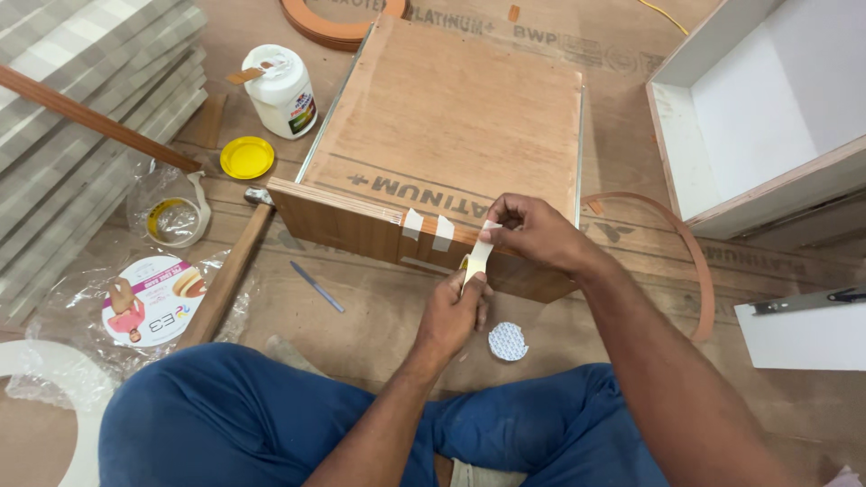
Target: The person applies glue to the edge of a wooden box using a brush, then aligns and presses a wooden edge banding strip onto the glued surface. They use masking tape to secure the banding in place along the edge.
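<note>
2 short strips of cream masking tape (427,229) already crossed the front edge of the upturned brown plywood drawer box (451,135), holding the wood-grain edge band (361,209) down; a 3rd strip of the same tape (478,252) was stretched at that edge, not yet pressed flat, and the edge further right appeared untaped. The right hand (532,234) pinched the strip's upper end against the edge with closed fingertips. The left hand (456,311) was clenched around the small tape roll (469,266) just below, in front of the box
</note>
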